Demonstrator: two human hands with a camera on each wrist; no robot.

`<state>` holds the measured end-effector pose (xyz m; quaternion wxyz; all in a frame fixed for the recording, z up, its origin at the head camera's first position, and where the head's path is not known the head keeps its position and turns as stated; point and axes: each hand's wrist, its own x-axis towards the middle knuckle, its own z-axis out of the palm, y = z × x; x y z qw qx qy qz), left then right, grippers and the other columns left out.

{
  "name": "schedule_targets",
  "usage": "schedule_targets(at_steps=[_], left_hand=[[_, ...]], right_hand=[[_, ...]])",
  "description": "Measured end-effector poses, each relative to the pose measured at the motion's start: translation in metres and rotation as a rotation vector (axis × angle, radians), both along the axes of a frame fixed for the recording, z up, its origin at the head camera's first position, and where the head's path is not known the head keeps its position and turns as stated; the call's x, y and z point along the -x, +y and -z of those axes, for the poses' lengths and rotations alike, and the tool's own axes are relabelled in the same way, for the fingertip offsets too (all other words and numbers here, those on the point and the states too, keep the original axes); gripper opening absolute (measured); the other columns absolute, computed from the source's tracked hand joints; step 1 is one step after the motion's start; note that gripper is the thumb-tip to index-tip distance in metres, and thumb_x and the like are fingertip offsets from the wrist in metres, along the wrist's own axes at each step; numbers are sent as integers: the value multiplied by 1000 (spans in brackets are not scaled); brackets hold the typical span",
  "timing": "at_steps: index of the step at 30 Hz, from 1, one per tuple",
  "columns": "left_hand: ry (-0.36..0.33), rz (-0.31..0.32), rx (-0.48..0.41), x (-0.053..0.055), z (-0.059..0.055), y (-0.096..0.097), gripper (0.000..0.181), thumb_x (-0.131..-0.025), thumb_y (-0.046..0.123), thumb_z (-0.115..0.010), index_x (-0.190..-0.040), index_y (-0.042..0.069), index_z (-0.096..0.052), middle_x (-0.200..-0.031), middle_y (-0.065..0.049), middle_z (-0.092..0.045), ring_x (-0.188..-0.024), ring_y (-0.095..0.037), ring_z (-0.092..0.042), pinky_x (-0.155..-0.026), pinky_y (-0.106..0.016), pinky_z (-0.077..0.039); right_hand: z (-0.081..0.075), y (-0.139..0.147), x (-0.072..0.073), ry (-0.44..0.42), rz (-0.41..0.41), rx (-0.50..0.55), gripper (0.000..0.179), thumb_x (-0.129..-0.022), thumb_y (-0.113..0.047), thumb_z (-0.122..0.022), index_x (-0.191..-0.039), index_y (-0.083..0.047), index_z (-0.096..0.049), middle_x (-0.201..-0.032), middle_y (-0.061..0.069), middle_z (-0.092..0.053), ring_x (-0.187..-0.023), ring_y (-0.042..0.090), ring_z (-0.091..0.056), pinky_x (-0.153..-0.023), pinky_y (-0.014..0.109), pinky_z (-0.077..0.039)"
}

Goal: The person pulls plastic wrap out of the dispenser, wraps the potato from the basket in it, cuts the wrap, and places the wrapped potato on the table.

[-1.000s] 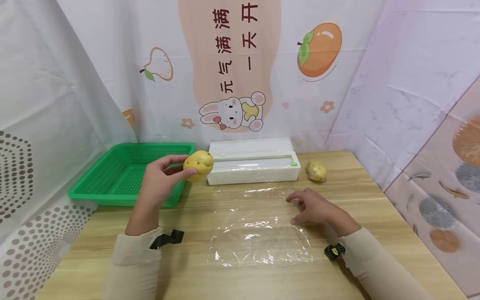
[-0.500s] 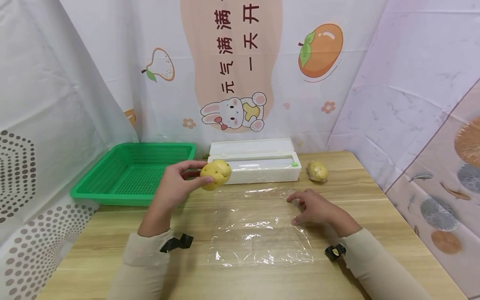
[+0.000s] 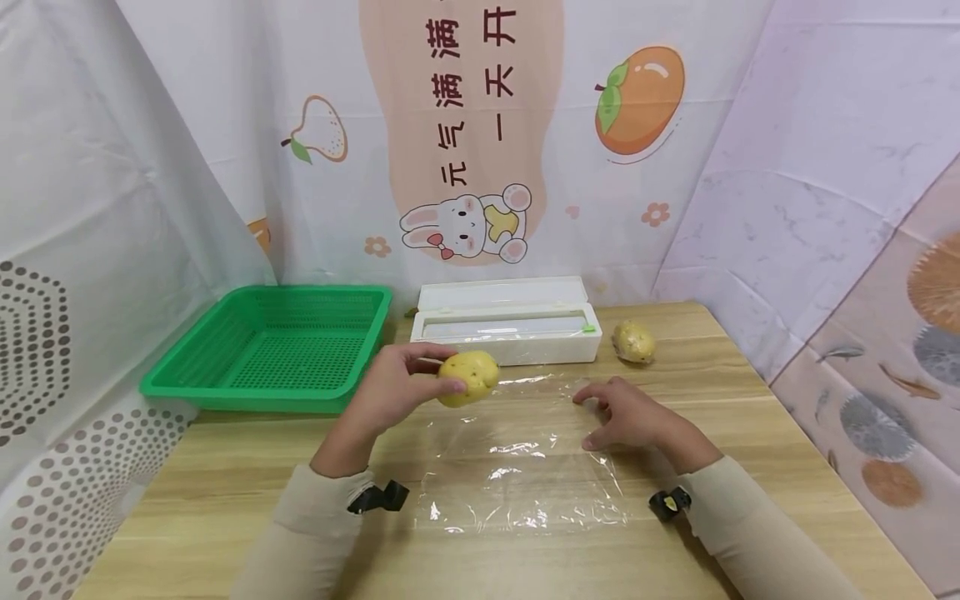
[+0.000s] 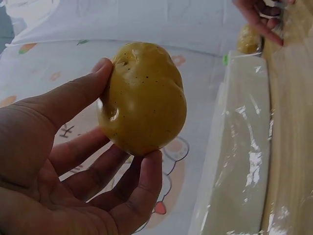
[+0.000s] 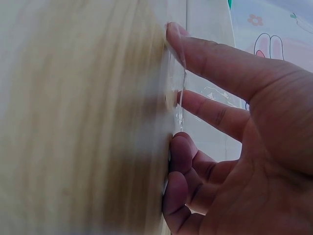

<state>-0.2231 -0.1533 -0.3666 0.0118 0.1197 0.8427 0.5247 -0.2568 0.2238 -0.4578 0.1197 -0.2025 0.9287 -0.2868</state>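
My left hand [image 3: 390,387] grips a yellow potato [image 3: 472,377] between thumb and fingertips, above the far left part of a sheet of cling film [image 3: 517,479]. The left wrist view shows the potato [image 4: 146,100] large, with small dark specks and dents on its skin. The clear, shiny film lies spread over the wooden table. At the film's right edge my right hand [image 3: 633,418] rests with thumb and index finger spread apart. Seen from the right wrist, the thumb [image 5: 210,56] and fingertips touch the film, and the outer fingers bend loosely.
Behind the film stands a white cling film box [image 3: 517,346], lid raised, with a green slider [image 3: 588,328] at its right end. A second potato [image 3: 633,342], wrapped in film, sits right of it. A green basket [image 3: 251,400] is at the back left. Printed curtains surround the table [image 3: 750,425].
My left hand has carried the potato rightward and toward me, from beside the green basket to over the film. The right hand has stayed in place at the film's edge.
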Motion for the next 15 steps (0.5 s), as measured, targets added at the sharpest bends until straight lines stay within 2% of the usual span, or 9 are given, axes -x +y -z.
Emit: schedule_targets(at_steps=[4, 15], left_hand=[[7, 63, 28, 0, 10, 13, 45, -76, 30, -94, -116, 19, -78, -121, -3, -74, -108, -27, -71, -77, -35, -63], [-68, 141, 52, -3, 34, 43, 39, -75, 28, -95, -110, 19, -80, -111, -2, -77, -97, -22, -73, -78, -33, -62]], right_hand=[[0, -1, 0, 3, 6, -5, 68, -71, -31, -96, -132, -22, -67, -111, 10, -57, -101, 22, -52, -82, 36, -45], [-2, -1, 0, 3, 10, -23, 68, -71, -31, -97, -132, -21, -67, -111, 10, -57, -102, 23, -52, -81, 36, -45]])
